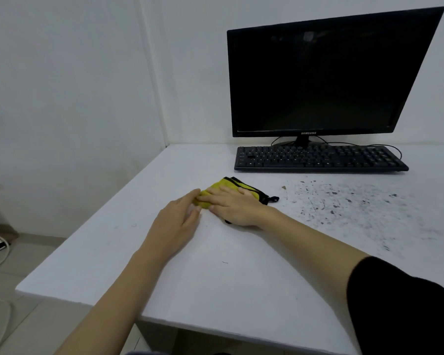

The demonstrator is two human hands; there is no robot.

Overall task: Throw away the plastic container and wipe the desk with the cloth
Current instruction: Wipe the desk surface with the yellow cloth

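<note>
White-walled corner; tiled floor (36, 252) w/ pale cables (3, 249) at left, too blurred for more detail; white desk (215, 278) seen from its front edge, near part of top plain w/ a couple of tiny dark marks.

Nearest: both forearms reach in from the bottom; R arm has a black sleeve (395, 303) to about the elbow, L arm bare.

L hand (176, 221) lies palm-down on the desk; fingers near straight, tips touching the left end of the yellow cloth (227, 186); not curled round it, so slack, holds nothing.

R hand (235, 207) just beside it, flat on top of the cloth; fingers spread + straight, pointing left, pressing it to the desk; no pinch; fingertips of both hands meet at the cloth's left end.

Cloth has black trim, is bunched/folded, sits mid-desk, mostly under R hand; black loop tab (273, 199) sticks out at its right end.

Right of the cloth, apart from it: patch of dark specks (344, 201) + smears across the top, running toward the right edge of view; one small brownish crumb (283, 187) near the cloth.

Behind that: black keyboard (318, 158), parallel to the back wall; thin black cable (397, 152) loops round its right end.

Behind the kbd: black Samsung monitor (318, 78) on a stand, screen dark, close to the back wall.
</note>
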